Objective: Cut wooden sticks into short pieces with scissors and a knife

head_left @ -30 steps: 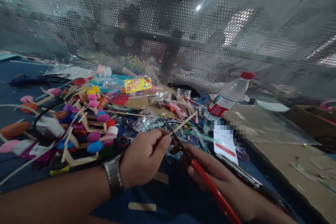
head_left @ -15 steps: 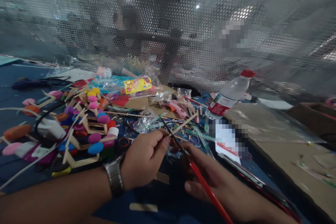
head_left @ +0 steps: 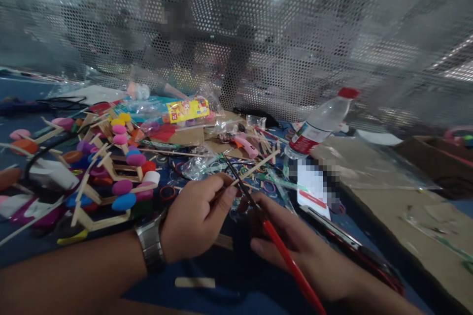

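Note:
My left hand [head_left: 195, 216], with a metal watch at the wrist, is closed and pinches a thin wooden stick [head_left: 257, 166] between thumb and finger. The stick points up and to the right. My right hand [head_left: 291, 243] holds a red-handled tool [head_left: 286, 256] with a long, thin, dark tip. That tip crosses the stick close to my left fingertips; whether it grips the stick I cannot make out. Below my left hand, a flat craft stick [head_left: 195, 282] lies on the blue table, and more pale sticks [head_left: 223, 241] lie partly under the hand.
Wooden stick frames with colourful clay lumps [head_left: 123, 201] crowd the left. A red-capped bottle [head_left: 306, 138] stands at right, near a phone-like white object [head_left: 312, 187] and cardboard [head_left: 384, 206]. Bagged packaging [head_left: 188, 109] and a pink tool [head_left: 247, 144] lie ahead. Perforated mesh [head_left: 236, 59] closes the back.
The whole view has shifted slightly, so things appear a little higher and further left. Both hands keep their holds, and more of the stick shows across the dark tip.

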